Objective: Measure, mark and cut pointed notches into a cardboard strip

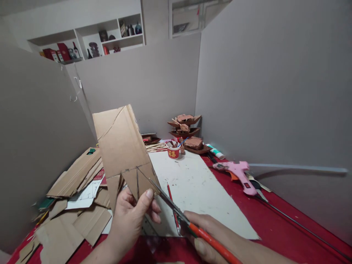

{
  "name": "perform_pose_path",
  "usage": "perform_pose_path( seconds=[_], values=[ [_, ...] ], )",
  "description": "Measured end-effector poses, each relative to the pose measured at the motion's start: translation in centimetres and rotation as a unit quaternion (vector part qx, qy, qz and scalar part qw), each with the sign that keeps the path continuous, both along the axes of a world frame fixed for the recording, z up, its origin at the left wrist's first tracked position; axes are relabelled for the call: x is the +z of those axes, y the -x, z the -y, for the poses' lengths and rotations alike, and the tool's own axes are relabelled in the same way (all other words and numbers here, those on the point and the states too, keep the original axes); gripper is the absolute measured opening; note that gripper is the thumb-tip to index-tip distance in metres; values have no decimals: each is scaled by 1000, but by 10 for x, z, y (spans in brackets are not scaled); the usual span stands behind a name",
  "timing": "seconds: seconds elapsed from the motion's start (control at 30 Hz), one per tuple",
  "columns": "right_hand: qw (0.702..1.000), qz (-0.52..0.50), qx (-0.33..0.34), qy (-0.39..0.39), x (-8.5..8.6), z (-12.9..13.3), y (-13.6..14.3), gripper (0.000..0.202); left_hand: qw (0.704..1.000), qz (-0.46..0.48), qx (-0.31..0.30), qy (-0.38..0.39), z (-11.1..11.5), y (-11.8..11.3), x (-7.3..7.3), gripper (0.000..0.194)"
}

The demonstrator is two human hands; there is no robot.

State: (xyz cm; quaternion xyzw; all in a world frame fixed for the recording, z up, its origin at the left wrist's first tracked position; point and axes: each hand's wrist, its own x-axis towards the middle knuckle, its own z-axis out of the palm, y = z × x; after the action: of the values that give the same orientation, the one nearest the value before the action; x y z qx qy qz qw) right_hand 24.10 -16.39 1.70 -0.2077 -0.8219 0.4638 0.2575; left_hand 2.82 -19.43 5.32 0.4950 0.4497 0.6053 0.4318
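Note:
A tall piece of cardboard (121, 141) stands raised above the table, with a curved line near its top and pointed cuts along its lower part. My left hand (132, 212) pinches its lower edge, thumb in front and fingers behind. My right hand (206, 234) is closed round the orange handle of scissors (176, 208). The scissor blades reach up to the cardboard's lower right part, close to my left thumb. Drawn or cut lines form a narrow triangle there. How far the blades are apart is hard to make out.
Cardboard scraps (62, 231) are piled at the left. A white board (209, 194) covers the middle, with a red pencil (169, 192) on it. Behind stand a red cup (173, 150) and brown model boats (184, 128). A pink glue gun (239, 174) lies at the right.

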Motion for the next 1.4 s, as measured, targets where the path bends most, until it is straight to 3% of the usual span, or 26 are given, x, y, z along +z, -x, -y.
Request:
perform_pose_path(
  seconds=[0.17, 0.47, 0.77, 1.07, 1.4],
  values=[
    [1000, -11, 10, 0, 2, 0, 1, 66, 1000, -1, -7, 2, 0, 1, -1, 37],
    [1000, 3, -16, 15, -17, -4, -5, 62, 1000, -2, -8, 5, -1, 1, -3, 36],
    [1000, 4, -23, 15, -1, 1, -3, 62, 1000, -17, -12, 0, 0, -1, 0, 39],
    [999, 13, -36, 2, -2, 2, -3, 66, 999, -27, -24, -1, 1, -1, 1, 38],
    [1000, -21, 1, 5, 7, 3, 3, 67, 1000, -10, -18, -12, -3, -1, -4, 35]
  ],
)
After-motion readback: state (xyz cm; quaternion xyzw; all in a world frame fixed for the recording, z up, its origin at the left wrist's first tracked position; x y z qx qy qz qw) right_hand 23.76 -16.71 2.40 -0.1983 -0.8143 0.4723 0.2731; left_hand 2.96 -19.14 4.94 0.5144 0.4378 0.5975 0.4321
